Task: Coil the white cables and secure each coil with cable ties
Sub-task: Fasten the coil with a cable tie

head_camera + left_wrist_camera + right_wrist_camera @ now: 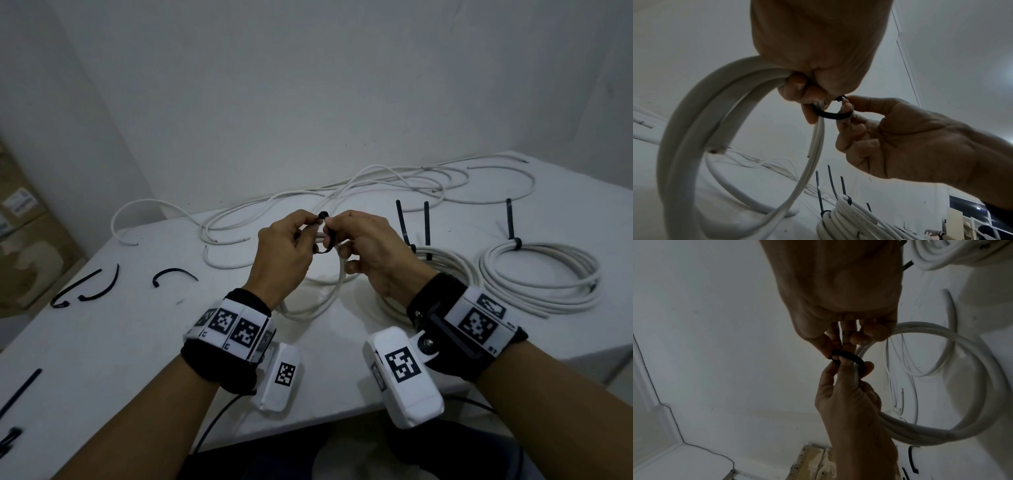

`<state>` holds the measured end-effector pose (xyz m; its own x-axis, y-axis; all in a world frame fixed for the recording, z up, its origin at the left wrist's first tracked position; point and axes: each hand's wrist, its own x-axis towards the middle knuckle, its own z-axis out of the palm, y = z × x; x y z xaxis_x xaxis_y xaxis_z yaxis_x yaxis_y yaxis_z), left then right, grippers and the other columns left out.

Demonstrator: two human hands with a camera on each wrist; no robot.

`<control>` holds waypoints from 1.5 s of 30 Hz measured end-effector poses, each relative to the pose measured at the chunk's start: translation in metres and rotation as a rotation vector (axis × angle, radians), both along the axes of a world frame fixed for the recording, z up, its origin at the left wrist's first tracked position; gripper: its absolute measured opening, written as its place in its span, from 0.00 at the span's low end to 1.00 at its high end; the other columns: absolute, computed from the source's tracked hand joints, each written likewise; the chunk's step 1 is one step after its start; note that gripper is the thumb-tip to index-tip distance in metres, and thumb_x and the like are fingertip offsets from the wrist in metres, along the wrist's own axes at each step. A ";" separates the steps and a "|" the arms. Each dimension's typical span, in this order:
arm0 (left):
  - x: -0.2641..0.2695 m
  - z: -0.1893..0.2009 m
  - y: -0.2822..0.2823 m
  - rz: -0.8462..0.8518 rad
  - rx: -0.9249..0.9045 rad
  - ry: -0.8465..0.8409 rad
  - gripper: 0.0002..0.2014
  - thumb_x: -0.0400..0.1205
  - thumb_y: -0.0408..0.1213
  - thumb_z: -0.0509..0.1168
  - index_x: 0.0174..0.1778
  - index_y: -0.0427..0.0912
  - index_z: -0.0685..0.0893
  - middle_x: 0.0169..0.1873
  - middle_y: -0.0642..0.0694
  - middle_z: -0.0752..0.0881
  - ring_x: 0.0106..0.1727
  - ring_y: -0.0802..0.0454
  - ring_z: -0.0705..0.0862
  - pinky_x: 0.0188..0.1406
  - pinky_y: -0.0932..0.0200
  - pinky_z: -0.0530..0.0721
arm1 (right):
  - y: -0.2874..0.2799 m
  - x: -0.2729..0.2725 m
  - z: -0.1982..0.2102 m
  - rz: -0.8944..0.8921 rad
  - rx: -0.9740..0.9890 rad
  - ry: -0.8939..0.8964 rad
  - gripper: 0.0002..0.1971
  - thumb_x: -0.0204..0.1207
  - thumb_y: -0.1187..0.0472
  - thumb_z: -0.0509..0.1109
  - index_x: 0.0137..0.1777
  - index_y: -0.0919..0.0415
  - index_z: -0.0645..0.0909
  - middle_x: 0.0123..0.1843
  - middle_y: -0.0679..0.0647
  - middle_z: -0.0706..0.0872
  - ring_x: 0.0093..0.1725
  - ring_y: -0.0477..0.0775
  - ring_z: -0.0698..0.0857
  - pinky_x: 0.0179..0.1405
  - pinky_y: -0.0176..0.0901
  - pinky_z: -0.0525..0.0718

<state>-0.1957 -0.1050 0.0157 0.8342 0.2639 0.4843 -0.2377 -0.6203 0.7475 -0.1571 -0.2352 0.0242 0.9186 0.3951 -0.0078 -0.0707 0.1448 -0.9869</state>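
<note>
Above the middle of the table, my left hand [312, 224] grips a small coil of white cable [330, 284] in its curled fingers. A black cable tie [325, 241] loops loosely round the coil's strands. My right hand [331, 228] pinches the tie near its head. In the left wrist view the left hand [812, 104] holds the coil [694, 129] and the right hand [847, 107] holds the tie [833, 116]. In the right wrist view the right hand [835, 347] and the left hand [851, 368] meet at the tie [851, 357], with the coil [974, 369] beside them.
Two tied coils [448, 265] [539, 279] lie at the right, their tie tails standing up. Loose white cables [342, 195] sprawl along the back of the white table [120, 342]. Spare black ties [90, 286] lie at the left. A cardboard box [27, 222] stands beyond the left edge.
</note>
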 end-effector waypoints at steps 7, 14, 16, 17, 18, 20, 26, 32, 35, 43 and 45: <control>0.000 -0.001 0.003 0.024 0.009 -0.003 0.08 0.84 0.32 0.63 0.46 0.47 0.86 0.32 0.52 0.88 0.37 0.45 0.88 0.39 0.57 0.85 | 0.008 0.000 -0.001 -0.003 -0.094 0.022 0.04 0.75 0.61 0.68 0.42 0.62 0.81 0.32 0.55 0.82 0.27 0.48 0.69 0.25 0.37 0.62; 0.001 0.003 0.009 0.012 0.020 0.044 0.07 0.84 0.35 0.63 0.47 0.44 0.88 0.32 0.46 0.90 0.36 0.46 0.89 0.37 0.52 0.86 | 0.003 0.005 0.005 0.004 -0.117 -0.143 0.06 0.76 0.61 0.72 0.48 0.60 0.77 0.34 0.59 0.84 0.25 0.49 0.76 0.21 0.35 0.65; 0.001 0.006 0.010 -0.006 0.028 0.087 0.08 0.85 0.37 0.63 0.47 0.43 0.88 0.31 0.50 0.89 0.31 0.55 0.87 0.32 0.59 0.83 | 0.002 0.007 0.013 -0.004 -0.157 -0.361 0.05 0.76 0.65 0.71 0.49 0.62 0.78 0.34 0.63 0.86 0.26 0.51 0.82 0.16 0.32 0.68; 0.001 0.007 0.011 -0.019 0.030 0.106 0.08 0.85 0.37 0.63 0.47 0.42 0.88 0.30 0.50 0.89 0.26 0.57 0.84 0.27 0.60 0.79 | 0.002 0.008 0.017 -0.016 -0.220 -0.465 0.02 0.76 0.66 0.70 0.47 0.63 0.80 0.35 0.63 0.87 0.28 0.53 0.85 0.15 0.32 0.69; 0.000 0.008 0.011 -0.031 0.024 0.124 0.08 0.85 0.37 0.63 0.47 0.42 0.88 0.30 0.49 0.89 0.22 0.60 0.79 0.23 0.63 0.74 | 0.003 0.010 0.020 -0.037 -0.290 -0.541 0.01 0.76 0.66 0.70 0.44 0.62 0.81 0.37 0.62 0.88 0.30 0.54 0.87 0.14 0.32 0.71; -0.002 0.008 0.012 -0.055 -0.002 0.147 0.08 0.85 0.38 0.62 0.49 0.43 0.88 0.31 0.47 0.89 0.18 0.63 0.75 0.22 0.68 0.70 | 0.005 0.016 0.023 -0.047 -0.397 -0.614 0.03 0.76 0.66 0.70 0.42 0.62 0.82 0.38 0.58 0.88 0.33 0.53 0.89 0.15 0.32 0.74; -0.011 0.013 0.012 -0.154 -0.102 0.154 0.12 0.89 0.41 0.55 0.57 0.46 0.83 0.34 0.42 0.86 0.22 0.67 0.80 0.22 0.62 0.70 | 0.010 0.026 0.024 -0.019 -0.588 -0.773 0.04 0.79 0.62 0.66 0.42 0.56 0.78 0.40 0.47 0.82 0.34 0.40 0.76 0.34 0.32 0.74; -0.010 0.010 0.014 -0.169 -0.038 0.119 0.08 0.86 0.51 0.58 0.52 0.52 0.77 0.33 0.33 0.87 0.18 0.62 0.76 0.21 0.60 0.69 | 0.011 0.025 0.030 0.005 -0.666 -0.835 0.05 0.80 0.62 0.64 0.43 0.54 0.77 0.34 0.40 0.77 0.33 0.40 0.75 0.34 0.39 0.73; -0.008 0.006 0.016 -0.158 -0.042 0.137 0.08 0.87 0.47 0.59 0.45 0.50 0.76 0.31 0.38 0.87 0.17 0.57 0.69 0.19 0.62 0.67 | 0.011 0.025 0.037 -0.021 -0.688 -0.851 0.06 0.80 0.64 0.63 0.42 0.55 0.77 0.34 0.40 0.76 0.34 0.42 0.74 0.33 0.38 0.70; -0.001 0.004 0.020 -0.155 -0.164 0.209 0.12 0.85 0.42 0.61 0.38 0.42 0.77 0.26 0.47 0.83 0.24 0.51 0.72 0.19 0.64 0.65 | 0.015 0.031 0.072 -0.086 -0.553 -0.894 0.04 0.80 0.62 0.64 0.44 0.58 0.78 0.34 0.41 0.78 0.34 0.38 0.78 0.28 0.20 0.71; -0.001 0.003 0.022 -0.167 -0.195 0.204 0.11 0.86 0.39 0.61 0.40 0.36 0.77 0.29 0.49 0.84 0.23 0.54 0.73 0.19 0.66 0.66 | 0.012 0.028 0.062 0.001 -0.429 -0.772 0.05 0.81 0.59 0.65 0.49 0.60 0.79 0.37 0.47 0.81 0.35 0.45 0.83 0.26 0.28 0.77</control>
